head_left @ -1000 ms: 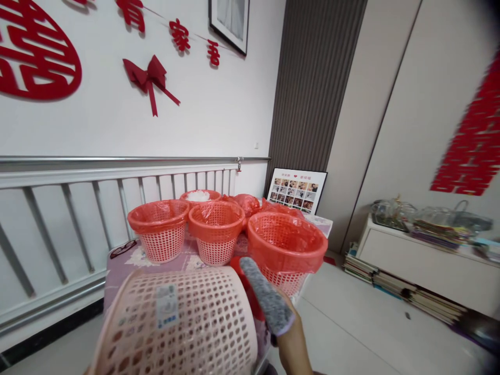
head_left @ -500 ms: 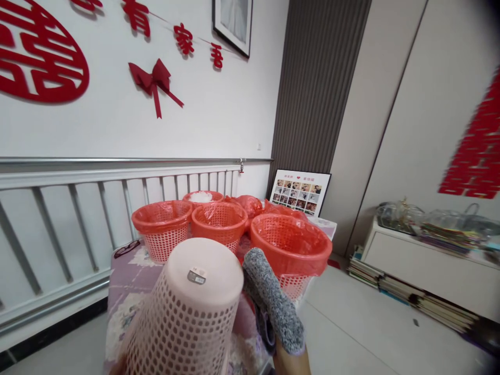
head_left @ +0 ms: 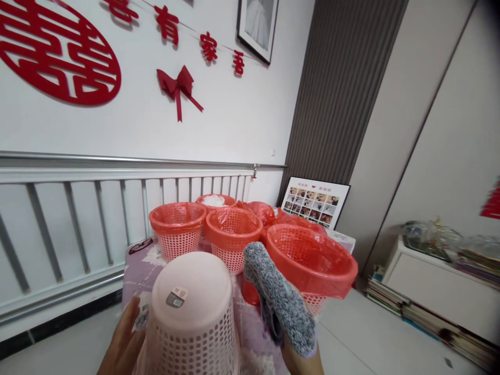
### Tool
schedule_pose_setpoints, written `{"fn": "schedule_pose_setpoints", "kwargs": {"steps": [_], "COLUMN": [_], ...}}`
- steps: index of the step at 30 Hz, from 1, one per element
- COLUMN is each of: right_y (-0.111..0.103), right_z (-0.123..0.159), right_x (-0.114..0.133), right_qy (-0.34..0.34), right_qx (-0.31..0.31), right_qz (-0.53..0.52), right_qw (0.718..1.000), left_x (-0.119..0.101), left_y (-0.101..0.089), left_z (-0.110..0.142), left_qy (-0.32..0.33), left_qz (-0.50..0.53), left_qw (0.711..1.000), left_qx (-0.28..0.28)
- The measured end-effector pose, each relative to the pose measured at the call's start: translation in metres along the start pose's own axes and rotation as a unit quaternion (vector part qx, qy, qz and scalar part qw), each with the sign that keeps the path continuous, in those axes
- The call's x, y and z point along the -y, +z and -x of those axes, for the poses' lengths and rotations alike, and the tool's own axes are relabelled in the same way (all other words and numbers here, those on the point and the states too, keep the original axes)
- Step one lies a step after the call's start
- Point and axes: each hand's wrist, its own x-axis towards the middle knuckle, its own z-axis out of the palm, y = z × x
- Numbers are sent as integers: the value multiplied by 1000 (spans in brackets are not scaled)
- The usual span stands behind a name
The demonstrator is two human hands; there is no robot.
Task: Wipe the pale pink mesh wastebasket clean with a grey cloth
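Upside down in front of me stands a pale pink plastic wastebasket point(head_left: 191, 312) with holes in its wall and a label on its base. Beside its left wall is my left hand point(head_left: 123, 341), fingers stretched out and apart; I cannot tell whether they touch it. My right hand point(head_left: 299, 357) grips a grey fleecy cloth point(head_left: 279, 294), which hides most of the fingers. The cloth is off the basket's right side, near a large basket point(head_left: 308, 260) lined with a red plastic bag.
More red-lined baskets point(head_left: 177, 234) stand on a table with a purple floral cloth point(head_left: 136, 260). Glasses point(head_left: 140, 246) lie at its left edge, by a white radiator point(head_left: 82, 224). A photo board point(head_left: 316, 200) leans at the back. A white cabinet point(head_left: 425, 286) stands at right.
The upturned basket has turned and sits more upright. My left hand has come into view with its fingers spread. The cloth has shifted slightly away from the basket, and the view has swung left.
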Motion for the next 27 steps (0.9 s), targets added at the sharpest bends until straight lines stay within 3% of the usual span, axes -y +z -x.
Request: {"fn": "schedule_pose_setpoints", "kwargs": {"steps": [4,7,9,12,14,16,19,24,27], "right_y": [37,62,72,77,78,83,100,127,136], "right_z": [-26,-33,-34,-40,-50,-60,-68,-59,-53], "right_x": [9,11,19,51,78,96,95,57,48], "right_qy": [-27,-77,-90,-36,5,11,-7,-53,-113], "right_qx": [43,141,264,458,535,557,529,569,586], "right_qz": [19,125,242,397,420,404,402,474,460], "right_qw": [999,979,929,795,733,726,747,670,657], "left_x": [-52,-68,-66,-52,-41,-34,-36,-41,-33], "left_y": [27,50,57,56,52,51,57,73,76], "left_z": [-22,-31,-34,-36,-37,-39,-38,-32,-32], "left_qy": [-53,-25,-16,-9,0,2,1,26,33], "left_qz": [-2,-26,-42,-61,-74,-72,-35,6,10], "left_qw": [998,999,999,997,996,995,999,999,998], "left_qx": [36,36,30,40,58,66,40,-30,-47]}}
